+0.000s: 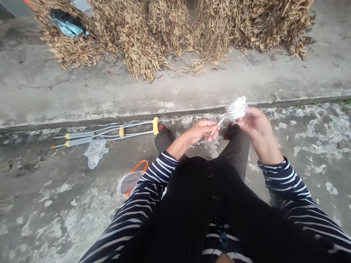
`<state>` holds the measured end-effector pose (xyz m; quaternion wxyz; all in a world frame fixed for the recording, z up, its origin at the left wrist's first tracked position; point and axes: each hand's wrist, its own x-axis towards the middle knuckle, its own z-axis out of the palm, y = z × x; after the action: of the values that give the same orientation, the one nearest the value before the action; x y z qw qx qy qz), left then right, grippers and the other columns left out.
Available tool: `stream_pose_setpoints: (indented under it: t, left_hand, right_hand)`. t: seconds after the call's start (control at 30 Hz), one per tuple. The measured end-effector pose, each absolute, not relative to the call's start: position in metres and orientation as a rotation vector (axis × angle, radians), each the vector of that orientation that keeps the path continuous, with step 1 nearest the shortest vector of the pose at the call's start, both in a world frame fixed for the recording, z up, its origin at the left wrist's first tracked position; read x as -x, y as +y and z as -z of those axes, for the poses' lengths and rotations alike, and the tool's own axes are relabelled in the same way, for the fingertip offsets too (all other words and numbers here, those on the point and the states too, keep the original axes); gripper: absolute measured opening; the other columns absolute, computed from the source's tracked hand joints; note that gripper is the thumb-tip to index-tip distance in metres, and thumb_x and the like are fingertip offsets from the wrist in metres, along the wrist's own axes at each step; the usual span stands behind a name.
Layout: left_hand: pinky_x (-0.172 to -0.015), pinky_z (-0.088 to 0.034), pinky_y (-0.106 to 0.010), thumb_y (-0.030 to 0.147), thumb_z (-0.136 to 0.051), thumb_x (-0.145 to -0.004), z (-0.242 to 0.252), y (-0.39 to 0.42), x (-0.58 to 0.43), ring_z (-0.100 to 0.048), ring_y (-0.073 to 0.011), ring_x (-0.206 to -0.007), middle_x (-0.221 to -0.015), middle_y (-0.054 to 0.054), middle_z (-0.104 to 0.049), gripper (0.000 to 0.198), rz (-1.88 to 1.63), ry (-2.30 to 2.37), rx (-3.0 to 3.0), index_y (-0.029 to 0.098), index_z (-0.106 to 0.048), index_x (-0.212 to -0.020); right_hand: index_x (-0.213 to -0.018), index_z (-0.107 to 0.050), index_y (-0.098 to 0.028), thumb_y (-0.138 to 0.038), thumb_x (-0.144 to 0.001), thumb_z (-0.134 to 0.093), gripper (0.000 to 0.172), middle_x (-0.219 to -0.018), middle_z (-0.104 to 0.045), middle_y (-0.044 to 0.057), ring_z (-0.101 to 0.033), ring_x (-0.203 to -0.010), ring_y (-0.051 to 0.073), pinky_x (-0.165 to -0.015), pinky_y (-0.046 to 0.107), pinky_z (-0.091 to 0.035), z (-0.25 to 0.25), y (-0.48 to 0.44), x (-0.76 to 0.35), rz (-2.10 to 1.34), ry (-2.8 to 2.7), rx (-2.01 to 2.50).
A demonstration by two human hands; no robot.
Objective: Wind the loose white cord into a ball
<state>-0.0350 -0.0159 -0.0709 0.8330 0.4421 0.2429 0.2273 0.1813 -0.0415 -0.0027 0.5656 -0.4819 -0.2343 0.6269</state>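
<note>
My right hand pinches a wound bundle of white cord at its right side, between thumb and fingers. A single white strand runs from the bundle down and left into my left hand. The left fingers are closed round that strand, and its end shows just below them. Both hands are held in front of my body, with a gap between them that the strand spans.
A pair of crutches with yellow pads lies on the concrete at left. Beside them are a crumpled clear plastic bag and a grey bag with orange handles. Dried plants lie along the raised ledge, with blue-black cloth.
</note>
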Motion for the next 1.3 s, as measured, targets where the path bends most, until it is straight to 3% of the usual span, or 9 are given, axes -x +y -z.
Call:
stream_pose_setpoints:
  t: [0.2, 0.27, 0.4, 0.53, 0.73, 0.8, 0.9, 1.03, 1.3]
  left_hand:
    - [-0.046, -0.039, -0.022, 0.040, -0.072, -0.086, 0.076, -0.012, 0.034, -0.057, -0.0102, -0.048, -0.060, -0.004, -0.065, 0.029, -0.437, 0.508, -0.853, 0.012, -0.065, -0.081]
    - [-0.044, -0.033, -0.020, 0.037, -0.075, -0.085, 0.081, -0.011, 0.031, -0.051, -0.0071, -0.043, -0.057, -0.001, -0.062, 0.026, -0.450, 0.566, -0.840, 0.013, -0.069, -0.092]
    - [-0.042, -0.026, -0.019, 0.039, -0.085, -0.079, 0.085, -0.011, 0.031, -0.045, -0.0042, -0.038, -0.059, 0.003, -0.063, 0.045, -0.480, 0.591, -0.854, 0.017, -0.068, -0.115]
    - [-0.044, -0.035, -0.021, 0.045, -0.080, -0.084, 0.078, -0.016, 0.028, -0.054, -0.0074, -0.042, -0.064, -0.001, -0.068, 0.041, -0.471, 0.595, -0.990, 0.013, -0.071, -0.108]
    - [-0.063, -0.052, -0.022, 0.030, -0.069, -0.094, 0.065, -0.023, 0.013, -0.068, -0.0104, -0.065, -0.080, -0.005, -0.074, 0.017, -0.631, 0.750, -1.317, 0.013, -0.073, -0.092]
    - [-0.064, -0.052, -0.022, 0.031, -0.071, -0.093, 0.064, -0.026, 0.011, -0.066, -0.0095, -0.061, -0.075, -0.003, -0.073, 0.017, -0.683, 0.781, -1.364, 0.014, -0.071, -0.090]
    - [-0.050, -0.042, -0.021, 0.037, -0.073, -0.092, 0.066, -0.029, 0.013, -0.052, -0.0069, -0.042, -0.060, 0.003, -0.066, 0.022, -0.730, 0.864, -1.357, 0.017, -0.070, -0.098]
    - [-0.044, -0.037, -0.021, 0.039, -0.059, -0.102, 0.067, -0.027, 0.018, -0.047, -0.0067, -0.034, -0.053, 0.007, -0.061, 0.028, -0.819, 0.951, -1.237, 0.017, -0.067, -0.116]
    - [-0.054, -0.051, -0.019, 0.032, -0.059, -0.101, 0.069, -0.011, 0.018, -0.068, -0.0094, -0.064, -0.081, -0.004, -0.072, 0.023, -0.804, 0.900, -1.083, 0.014, -0.062, -0.087]
  right_hand:
    - [-0.084, -0.065, -0.019, -0.021, -0.054, -0.086, 0.037, -0.096, -0.067, -0.001, -0.059, -0.074, 0.006, -0.056, 0.014, -0.052, 0.003, -0.043, -0.169, -1.464, -0.523, 1.139]
    - [-0.086, -0.066, -0.018, -0.022, -0.055, -0.085, 0.037, -0.097, -0.067, -0.001, -0.059, -0.074, 0.005, -0.056, 0.013, -0.052, -0.001, -0.043, -0.167, -1.491, -0.553, 1.131]
    - [-0.087, -0.065, -0.018, -0.025, -0.060, -0.085, 0.034, -0.100, -0.067, 0.000, -0.061, -0.078, 0.005, -0.060, 0.014, -0.054, -0.003, -0.043, -0.168, -1.473, -0.598, 1.139]
    - [-0.091, -0.065, -0.018, -0.020, -0.058, -0.087, 0.039, -0.096, -0.067, -0.001, -0.062, -0.078, 0.006, -0.063, 0.016, -0.057, 0.000, -0.039, -0.166, -1.439, -0.547, 1.205]
    - [-0.097, -0.066, -0.019, -0.017, -0.056, -0.088, 0.046, -0.092, -0.068, -0.002, -0.063, -0.074, 0.007, -0.062, 0.020, -0.058, 0.005, -0.033, -0.156, -1.426, -0.596, 1.211]
    - [-0.097, -0.066, -0.019, -0.019, -0.057, -0.088, 0.046, -0.093, -0.068, -0.002, -0.064, -0.075, 0.007, -0.063, 0.021, -0.059, 0.006, -0.032, -0.153, -1.453, -0.637, 1.200]
    - [-0.097, -0.065, -0.017, -0.020, -0.057, -0.088, 0.046, -0.092, -0.067, 0.000, -0.064, -0.075, 0.008, -0.062, 0.020, -0.059, 0.006, -0.031, -0.152, -1.492, -0.628, 1.190]
    - [-0.097, -0.065, -0.017, -0.019, -0.059, -0.088, 0.044, -0.095, -0.067, 0.001, -0.064, -0.079, 0.008, -0.064, 0.018, -0.060, 0.003, -0.027, -0.152, -1.493, -0.594, 1.199]
    - [-0.088, -0.064, -0.018, -0.012, -0.061, -0.086, 0.035, -0.101, -0.066, -0.001, -0.061, -0.087, 0.005, -0.069, 0.012, -0.057, -0.014, -0.033, -0.141, -1.584, -0.514, 1.068]
